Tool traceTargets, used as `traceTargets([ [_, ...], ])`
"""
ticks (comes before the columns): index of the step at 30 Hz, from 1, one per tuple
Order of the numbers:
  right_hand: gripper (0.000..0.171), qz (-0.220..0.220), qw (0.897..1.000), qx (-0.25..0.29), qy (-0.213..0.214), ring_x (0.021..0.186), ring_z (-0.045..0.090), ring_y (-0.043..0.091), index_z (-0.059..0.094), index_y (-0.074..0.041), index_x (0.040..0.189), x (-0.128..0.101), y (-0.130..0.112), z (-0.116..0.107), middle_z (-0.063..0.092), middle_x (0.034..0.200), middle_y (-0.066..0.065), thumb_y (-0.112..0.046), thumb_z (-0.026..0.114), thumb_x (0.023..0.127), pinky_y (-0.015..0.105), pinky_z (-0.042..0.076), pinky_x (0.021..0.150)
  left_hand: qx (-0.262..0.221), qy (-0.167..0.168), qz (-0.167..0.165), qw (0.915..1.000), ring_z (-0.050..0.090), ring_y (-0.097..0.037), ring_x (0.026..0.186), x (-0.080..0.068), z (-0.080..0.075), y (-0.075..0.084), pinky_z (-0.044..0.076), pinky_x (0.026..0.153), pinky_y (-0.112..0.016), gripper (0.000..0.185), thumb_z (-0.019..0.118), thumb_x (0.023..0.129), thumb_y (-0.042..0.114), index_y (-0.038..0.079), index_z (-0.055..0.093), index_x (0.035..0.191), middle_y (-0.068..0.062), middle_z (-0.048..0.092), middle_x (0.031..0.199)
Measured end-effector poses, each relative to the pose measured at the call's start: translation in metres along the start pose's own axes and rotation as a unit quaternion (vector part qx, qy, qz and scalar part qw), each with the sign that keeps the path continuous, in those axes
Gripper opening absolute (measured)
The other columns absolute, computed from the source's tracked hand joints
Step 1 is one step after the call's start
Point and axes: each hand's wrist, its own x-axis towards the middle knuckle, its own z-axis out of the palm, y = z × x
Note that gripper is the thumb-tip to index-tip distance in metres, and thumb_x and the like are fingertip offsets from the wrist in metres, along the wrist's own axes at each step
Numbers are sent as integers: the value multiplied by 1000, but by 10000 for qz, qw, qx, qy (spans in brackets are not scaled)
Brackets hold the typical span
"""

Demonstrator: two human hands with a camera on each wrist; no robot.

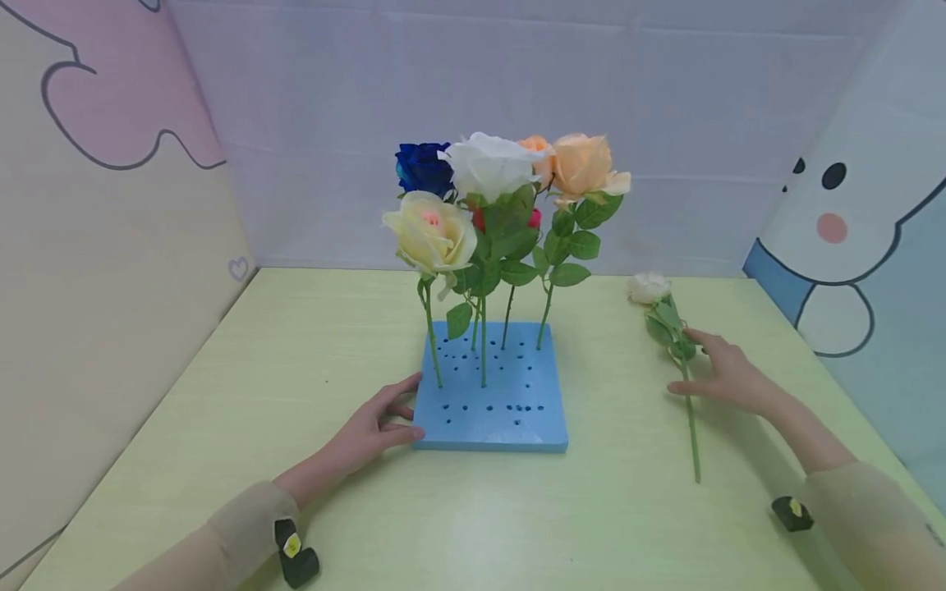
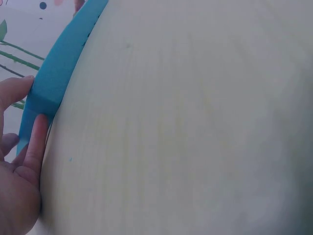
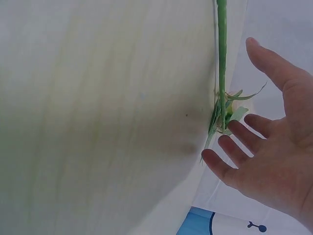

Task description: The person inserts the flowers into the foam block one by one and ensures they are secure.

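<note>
A blue foam board [image 1: 502, 428] with many small holes lies on the table, several artificial roses upright in it. My left hand [image 1: 373, 423] rests against its left edge, the thumb at the near corner. In the left wrist view the fingertips [image 2: 39, 127] touch the blue side wall. Off to the right lies a white rose [image 1: 650, 289], its green stem [image 1: 693, 443] pointing toward me. Spread fingers and thumb of my right hand [image 1: 727, 377] straddle that stem, near its leaves. The right wrist view shows this palm [image 3: 279, 156] holding nothing, beside the stem.
Standing in the board are a dark blue rose [image 1: 424, 170], a white rose [image 1: 491, 168], a pale yellow rose [image 1: 432, 234] and peach roses [image 1: 582, 167]; a red bloom [image 1: 534, 218] is mostly hidden by leaves. Cartoon-printed walls [image 1: 861, 205] border the table.
</note>
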Motion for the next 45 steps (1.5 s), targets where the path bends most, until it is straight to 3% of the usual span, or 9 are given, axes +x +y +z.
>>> traceTargets([
  [6,94,-80,10000,43,8,116,49,56,31,15,144,0,6,1,52,127,39,-34,80,81,69,42,95,-9,-15,38,10000,56,-24,115,0,0,0,54,85,-17,84,76,87,23,26,28,157,-7,34,159],
  [16,80,-1,9989,379,-280,106,57,51,38,22,135,9,23,3,56,116,38,-23,79,82,61,49,93,-8,-1,56,10000,56,-25,115,0,0,-1,54,86,-17,84,76,87,23,25,28,157,-7,35,159],
  [23,78,217,9956,651,-633,102,62,43,35,19,139,11,27,-2,60,108,27,-19,76,84,34,56,75,-2,-7,-19,10000,56,-24,116,-1,0,-1,54,86,-18,84,76,87,25,27,28,157,-7,34,160],
  [26,78,306,9937,795,-729,92,65,32,32,18,141,11,25,-3,59,109,27,-16,74,85,27,56,67,-10,-4,-22,10000,56,-24,116,0,0,-1,54,86,-18,84,76,87,25,27,28,157,-6,34,160],
  [32,77,429,9903,1015,-848,69,63,11,31,16,143,11,23,-5,62,101,21,-15,71,85,27,55,61,-24,-7,1,10000,56,-24,116,0,0,-2,54,85,-18,84,76,87,25,27,28,157,-7,34,160],
  [37,68,405,9892,1065,-920,69,64,12,35,14,142,11,22,-6,67,95,18,-14,67,89,28,55,62,-10,5,3,10000,56,-24,116,0,0,-1,54,85,-18,84,76,87,25,27,28,157,-7,34,160],
  [45,66,542,9739,1703,-1400,80,60,10,28,10,148,10,18,-7,61,111,23,-15,60,96,30,59,67,23,21,-28,10000,57,-24,115,-1,0,-1,54,85,-19,84,76,87,25,27,28,156,-7,35,159],
])
